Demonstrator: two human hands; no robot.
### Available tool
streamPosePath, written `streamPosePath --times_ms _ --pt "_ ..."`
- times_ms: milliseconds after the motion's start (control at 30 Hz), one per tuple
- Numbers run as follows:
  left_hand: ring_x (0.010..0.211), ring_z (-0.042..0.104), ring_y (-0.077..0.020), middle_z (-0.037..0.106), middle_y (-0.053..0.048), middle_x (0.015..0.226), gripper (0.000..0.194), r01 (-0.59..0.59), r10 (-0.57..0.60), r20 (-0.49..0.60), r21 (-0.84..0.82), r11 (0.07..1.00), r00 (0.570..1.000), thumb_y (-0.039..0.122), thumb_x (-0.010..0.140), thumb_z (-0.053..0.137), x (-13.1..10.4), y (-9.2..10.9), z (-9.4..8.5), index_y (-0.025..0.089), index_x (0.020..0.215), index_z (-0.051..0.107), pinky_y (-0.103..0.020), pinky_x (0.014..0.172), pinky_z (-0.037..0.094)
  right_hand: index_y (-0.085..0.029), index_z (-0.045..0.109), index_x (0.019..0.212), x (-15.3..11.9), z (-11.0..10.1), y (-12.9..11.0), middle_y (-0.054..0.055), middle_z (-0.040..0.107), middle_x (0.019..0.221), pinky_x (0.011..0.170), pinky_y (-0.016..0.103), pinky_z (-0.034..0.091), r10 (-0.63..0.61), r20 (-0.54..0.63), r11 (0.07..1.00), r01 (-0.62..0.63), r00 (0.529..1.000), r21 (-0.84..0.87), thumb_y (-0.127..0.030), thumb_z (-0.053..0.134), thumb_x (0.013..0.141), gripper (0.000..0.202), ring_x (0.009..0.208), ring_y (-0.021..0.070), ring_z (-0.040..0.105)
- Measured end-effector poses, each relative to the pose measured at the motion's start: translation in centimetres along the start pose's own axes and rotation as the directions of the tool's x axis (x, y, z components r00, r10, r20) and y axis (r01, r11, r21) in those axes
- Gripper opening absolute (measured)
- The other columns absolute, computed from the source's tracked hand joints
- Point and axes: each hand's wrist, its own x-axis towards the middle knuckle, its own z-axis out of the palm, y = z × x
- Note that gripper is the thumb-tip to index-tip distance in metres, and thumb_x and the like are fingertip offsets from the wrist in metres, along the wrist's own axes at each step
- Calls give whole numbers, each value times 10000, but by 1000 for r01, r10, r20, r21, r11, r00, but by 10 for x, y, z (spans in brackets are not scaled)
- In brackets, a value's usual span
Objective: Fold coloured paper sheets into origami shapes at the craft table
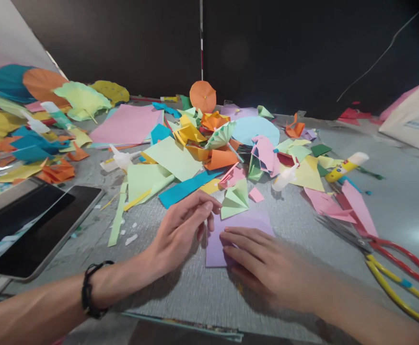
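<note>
A purple square of paper [215, 251] lies flat on the grey table in front of me. My right hand [254, 256] rests over its right part, palm down, fingers stretched out and slightly blurred. At the paper's upper left edge is my left hand [188, 227], thumb and index finger brought close together with the other fingers curled; whether anything is between them is hidden. Just beyond the fingertips sits a light green pleated piece [235, 200], next to a small pink scrap [256, 194].
Scissors with red and yellow handles [366, 247] lie at the right, near a yellow glue stick [346, 166]. Two phones, one a black phone [47, 230], lie at the left. A white glue bottle [285, 177] and heaped coloured paper, including a blue strip [186, 189], spread across the back.
</note>
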Motion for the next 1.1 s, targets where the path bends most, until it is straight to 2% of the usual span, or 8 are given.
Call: streamPosePath --times_ms 200,367,533,633,733,800,1000,1100 --pt "996 638 -213 693 -81 1062 236 -261 230 176 179 949 957 378 1023 597 1 6 -4 185 1039 730 -326 882 505 -89 653 1222 -4 -8 4 141 796 1156 856 390 666 41 -186 996 -54 982 -67 -52 467 1032 268 1040 242 778" --pt "826 658 -170 727 -67 893 126 -437 347 327 262 860 879 229 981 675 1 6 5 154 917 754 -287 783 504 -144 608 1204 -3 -15 4 88 812 1012 748 339 641 73 -310 996 -84 948 -22 -74 446 1047 236 884 202 791" --pt "764 605 -150 690 -39 829 211 -328 314 93 256 909 945 263 1004 639 2 6 3 168 831 714 -259 702 466 -207 640 1198 -5 -13 12 50 803 956 768 342 623 238 -464 965 -264 853 9 -199 668 994 206 809 205 772" --pt "695 539 -127 622 -15 775 264 -163 174 -59 161 973 983 356 1010 629 4 6 0 164 834 676 -231 607 422 -258 680 1083 -4 -15 22 40 777 946 696 332 621 491 -557 869 -418 670 263 -261 720 958 131 784 208 749" --pt "624 559 -112 629 -6 778 271 -8 9 26 -32 999 1000 424 975 677 5 5 1 155 943 669 -219 552 457 -271 684 1039 -1 -18 32 61 746 920 527 293 566 721 -489 690 -447 491 569 -359 778 908 184 691 196 690" --pt "569 589 -117 655 -13 783 312 72 -56 141 -114 991 988 450 953 705 5 4 3 145 1002 661 -235 515 498 -267 684 1031 2 -20 37 45 728 868 486 267 539 802 -397 579 -421 445 698 -405 813 866 251 640 172 654" --pt "628 616 -132 669 -37 792 347 82 -78 75 -59 995 994 456 934 727 6 2 2 114 981 682 -240 557 519 -214 685 1070 4 -16 39 18 769 837 509 246 568 888 -42 212 -327 457 921 -444 864 786 407 637 160 706" --pt "620 548 -111 615 -4 723 340 77 -75 54 -39 996 996 459 939 713 7 2 1 121 947 676 -217 560 451 -190 739 941 2 -8 38 32 779 762 472 249 560 876 -44 262 -398 480 879 -456 796 861 283 583 166 707"
